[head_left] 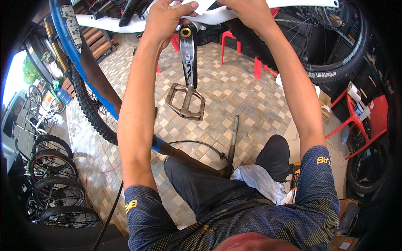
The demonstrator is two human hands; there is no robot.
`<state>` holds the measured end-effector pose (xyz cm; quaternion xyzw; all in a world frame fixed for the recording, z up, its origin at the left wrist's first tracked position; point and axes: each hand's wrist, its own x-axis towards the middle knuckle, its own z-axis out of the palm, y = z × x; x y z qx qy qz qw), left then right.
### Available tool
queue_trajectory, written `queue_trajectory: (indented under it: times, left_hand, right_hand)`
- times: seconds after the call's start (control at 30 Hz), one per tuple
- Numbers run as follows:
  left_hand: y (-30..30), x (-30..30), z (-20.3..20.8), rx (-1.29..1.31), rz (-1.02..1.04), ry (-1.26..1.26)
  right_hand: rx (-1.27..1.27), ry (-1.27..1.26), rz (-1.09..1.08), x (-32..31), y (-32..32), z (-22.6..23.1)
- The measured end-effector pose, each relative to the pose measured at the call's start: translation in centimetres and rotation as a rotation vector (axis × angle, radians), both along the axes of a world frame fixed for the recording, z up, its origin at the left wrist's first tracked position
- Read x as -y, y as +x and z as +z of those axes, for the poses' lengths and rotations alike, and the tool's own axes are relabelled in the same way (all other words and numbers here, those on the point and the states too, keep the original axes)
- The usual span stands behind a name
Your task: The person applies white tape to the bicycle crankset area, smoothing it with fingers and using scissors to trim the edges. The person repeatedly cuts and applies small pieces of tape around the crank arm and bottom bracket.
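A white bicycle frame (125, 26) hangs raised at the top of the view. Both arms reach up to it. My left hand (165, 19) pinches a white strip of film or sticker (205, 6) against the frame tube, just above the gold crank bolt (185, 32). My right hand (247, 10) grips the same strip on its right side. Below the hands a dark crank arm (189, 58) points down to a flat bronze pedal (185, 101).
A blue front fork (67, 50) and knobby front tyre (90, 111) stand at left, the rear wheel (335, 62) at right. Red plastic chairs (360, 121) sit behind. A floor pump (231, 144) and a cloth (259, 180) lie by my knee. Several parked bicycles (54, 175) line the left edge.
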<state>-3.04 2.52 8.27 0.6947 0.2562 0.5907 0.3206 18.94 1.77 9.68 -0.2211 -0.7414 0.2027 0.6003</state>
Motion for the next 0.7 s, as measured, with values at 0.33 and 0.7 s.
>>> queue_trajectory:
  times: [0.33, 0.7]
  left_hand:
    - [-2.0, -2.2, -0.9, -0.064, -0.032, 0.057]
    - [-2.7, -2.5, -0.9, -0.111, 0.025, 0.130]
  right_hand:
    - [0.117, 0.067, -0.135, 0.6, 0.1, 0.3]
    - [0.190, 0.099, -0.113, 0.4, 0.5, 0.1]
